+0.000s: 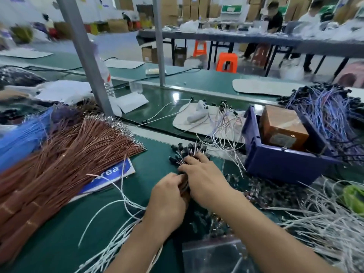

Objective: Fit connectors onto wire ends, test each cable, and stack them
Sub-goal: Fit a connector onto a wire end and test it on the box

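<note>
Both hands, left (pixel 167 196) and right (pixel 202 174), grip one cable bundle (pixel 186 154) (black connectors fanning beyond the fingers).

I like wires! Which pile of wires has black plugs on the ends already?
The purple-and-blue cable pile at the far right, behind the blue box. The brown wire pile on the left shows only bare silvery tips.

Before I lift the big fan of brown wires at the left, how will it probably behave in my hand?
The brown wires look thin and long, so they would probably droop and splay. They lie loose in the fan, so some may slip out. The metal-tipped ends could snag the loose white wires nearby.
</note>
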Tool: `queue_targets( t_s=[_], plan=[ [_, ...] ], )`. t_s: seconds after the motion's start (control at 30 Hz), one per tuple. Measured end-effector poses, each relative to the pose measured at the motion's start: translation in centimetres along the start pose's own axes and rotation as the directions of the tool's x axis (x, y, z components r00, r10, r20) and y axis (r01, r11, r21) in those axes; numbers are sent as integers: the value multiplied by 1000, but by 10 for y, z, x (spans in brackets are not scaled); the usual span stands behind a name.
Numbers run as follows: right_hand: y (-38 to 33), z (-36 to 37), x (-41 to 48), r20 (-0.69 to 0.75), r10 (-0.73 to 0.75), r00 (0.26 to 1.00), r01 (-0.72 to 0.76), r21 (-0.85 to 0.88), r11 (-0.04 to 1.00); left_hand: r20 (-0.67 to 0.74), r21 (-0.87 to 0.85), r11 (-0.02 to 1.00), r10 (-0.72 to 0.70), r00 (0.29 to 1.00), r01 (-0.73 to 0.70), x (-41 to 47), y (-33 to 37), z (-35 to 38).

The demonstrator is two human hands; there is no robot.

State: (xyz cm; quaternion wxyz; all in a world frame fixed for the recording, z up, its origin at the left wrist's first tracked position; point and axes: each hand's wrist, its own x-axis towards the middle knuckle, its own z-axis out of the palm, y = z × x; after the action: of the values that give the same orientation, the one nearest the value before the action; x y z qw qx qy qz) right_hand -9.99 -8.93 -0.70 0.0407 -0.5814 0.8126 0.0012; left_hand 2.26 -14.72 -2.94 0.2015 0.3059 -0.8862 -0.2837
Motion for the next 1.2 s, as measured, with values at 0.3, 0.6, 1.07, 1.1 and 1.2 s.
queue_targets(
  t_s=[0.3,0.6,1.07,1.1,1.2],
  plan=[
    [30,-7,-39,-134,197,971,-154,277,948,75,-2,1000,24,997,-24,2,3,-5],
    [24,-19,-43,-353,234,906,-164,217,962,26,160,985,-66,997,61,-4,11,-4],
    [32,-43,-77,-324,452,831,-153,648,746,-188,-103,994,-67,980,48,-1,31,-16],
    [32,-45,-78,-353,472,807,-126,678,724,-195,-139,988,-90,977,64,-1,29,-19],
    [32,-58,-86,-445,484,753,-99,651,753,-213,-30,989,-145,966,142,-2,22,-25]
  ],
)
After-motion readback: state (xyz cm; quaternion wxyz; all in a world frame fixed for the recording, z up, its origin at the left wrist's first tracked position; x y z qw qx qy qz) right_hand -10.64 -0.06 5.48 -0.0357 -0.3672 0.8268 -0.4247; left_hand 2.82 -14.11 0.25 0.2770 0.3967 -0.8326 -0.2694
